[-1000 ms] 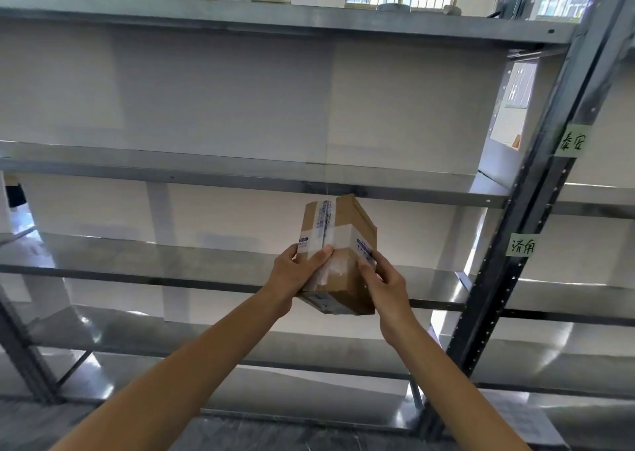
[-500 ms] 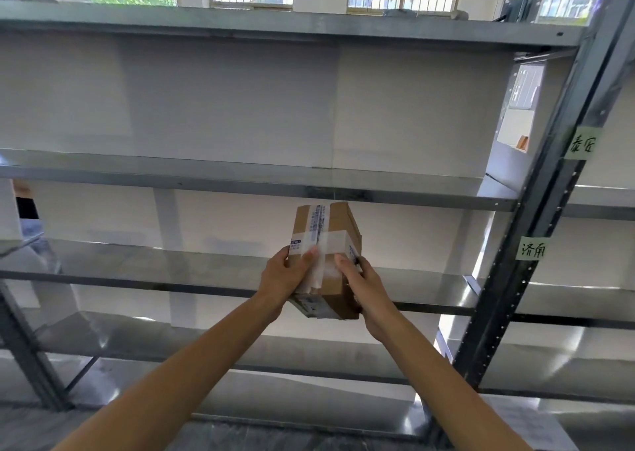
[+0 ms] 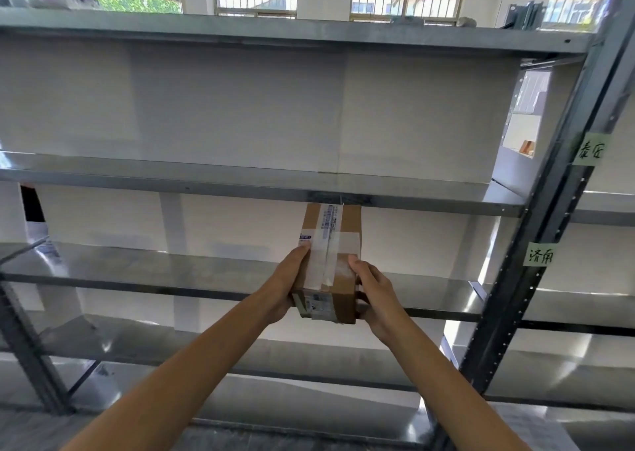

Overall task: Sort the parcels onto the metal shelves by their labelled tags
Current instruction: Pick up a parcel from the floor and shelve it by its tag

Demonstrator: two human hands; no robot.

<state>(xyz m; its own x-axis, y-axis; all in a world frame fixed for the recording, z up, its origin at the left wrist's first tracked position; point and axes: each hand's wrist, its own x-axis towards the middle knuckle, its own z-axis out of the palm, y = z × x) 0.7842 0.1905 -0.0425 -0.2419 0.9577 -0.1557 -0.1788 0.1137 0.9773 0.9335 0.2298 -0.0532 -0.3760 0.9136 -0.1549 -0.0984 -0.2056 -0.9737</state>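
The left hand (image 3: 288, 284) grips the left side of a cardboard parcel (image 3: 344, 294), its thumb laid over the top by the white tape. The right hand (image 3: 377, 294) grips the right side, thumb on top and fingers curled round the near right edge. Both arms reach forward and hold the box up off any surface.

The parcel's long axis runs away from the person toward the metal shelving. Its far end is tipped upward, so that in this view it meets the front lip of the upper shelf (image 3: 206, 179). The near end face carries a printed label and points back and down toward the person. A strip of tape with blue print runs along the length of the top, and a wider white band crosses it. The box sits in front of the gap above the middle shelf (image 3: 137, 269). Whether its far end is already over that shelf cannot be told.

On the dark upright post (image 3: 536, 230) at the right are two green tags with handwritten characters, an upper one (image 3: 591, 149) and a lower one (image 3: 540, 254).
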